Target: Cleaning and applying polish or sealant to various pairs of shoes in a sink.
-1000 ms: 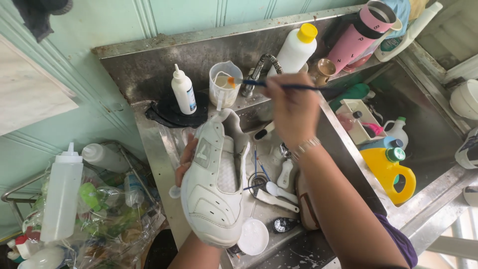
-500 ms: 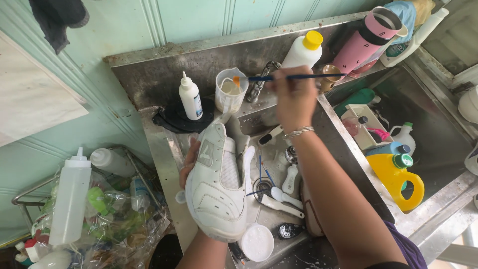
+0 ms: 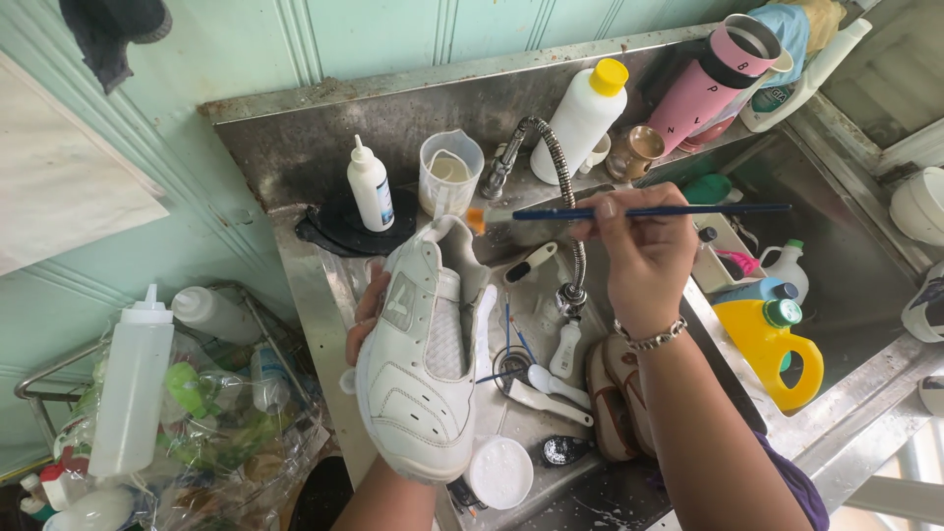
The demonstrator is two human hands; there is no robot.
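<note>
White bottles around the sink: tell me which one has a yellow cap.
The tall white bottle on the ledge behind the faucet. Its cap is yellow; the small nozzle bottle and the big squeeze bottle at left have white tips.

Bright daylight, soft shadows, sharp, wide-angle edge distortion.

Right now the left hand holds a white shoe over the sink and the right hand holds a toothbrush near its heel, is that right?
Not quite. The head view shows the right hand holding a thin blue paintbrush, not a toothbrush. The left hand does hold the white shoe over the sink.
</note>
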